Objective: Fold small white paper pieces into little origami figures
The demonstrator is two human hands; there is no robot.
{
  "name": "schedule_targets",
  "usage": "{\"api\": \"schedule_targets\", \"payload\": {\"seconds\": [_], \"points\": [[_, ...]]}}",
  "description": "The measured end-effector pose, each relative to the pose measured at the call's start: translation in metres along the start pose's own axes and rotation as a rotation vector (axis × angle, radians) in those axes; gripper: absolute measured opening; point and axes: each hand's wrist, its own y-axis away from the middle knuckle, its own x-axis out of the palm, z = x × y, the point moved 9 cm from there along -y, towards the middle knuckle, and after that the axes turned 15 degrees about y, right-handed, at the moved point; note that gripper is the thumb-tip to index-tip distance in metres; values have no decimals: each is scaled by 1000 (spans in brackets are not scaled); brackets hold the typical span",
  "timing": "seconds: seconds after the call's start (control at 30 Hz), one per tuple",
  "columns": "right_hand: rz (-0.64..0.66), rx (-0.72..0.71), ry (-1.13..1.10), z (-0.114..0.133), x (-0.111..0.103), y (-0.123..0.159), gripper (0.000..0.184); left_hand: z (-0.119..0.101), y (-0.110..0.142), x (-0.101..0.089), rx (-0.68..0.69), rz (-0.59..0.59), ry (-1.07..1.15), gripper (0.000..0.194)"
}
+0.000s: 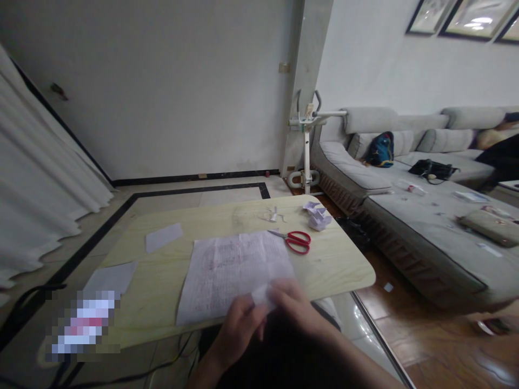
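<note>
Between my two hands, at the front edge of the table, is a small piece of white paper (261, 295). My left hand (242, 320) pinches it from the left, and my right hand (290, 302), slightly blurred, grips its right side. Beneath and beyond them a large creased sheet with faint print (231, 270) lies flat. Red-handled scissors (298, 242) rest at its upper right corner, with the blades pointing left. Crumpled or folded paper pieces (318, 216) sit at the far right of the table, and thin paper scraps (274, 214) lie near the far edge.
The pale wooden table (336, 265) has rounded corners. Two blank paper pieces (164, 237) lie on its left side, near a pixelated patch. A grey sofa (430, 210) with bags stands to the right, where another person (503, 140) sits. White exercise equipment (307, 146) stands behind the table.
</note>
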Motion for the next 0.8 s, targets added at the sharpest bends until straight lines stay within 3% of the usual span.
{"api": "schedule_targets", "payload": {"seconds": [0.17,0.3,0.7,0.8], "points": [[-40,59,-79,-8,0,1,49,4,0,-7,9,-86,57,35],[-7,101,-86,-10,4,1,47,5,0,-4,16,-56,89,37],[29,33,-94,-3,6,-2,43,7,-1,-7,-25,-35,112,38],[-3,51,-73,-2,2,1,44,4,-1,-13,7,-99,93,37]]}}
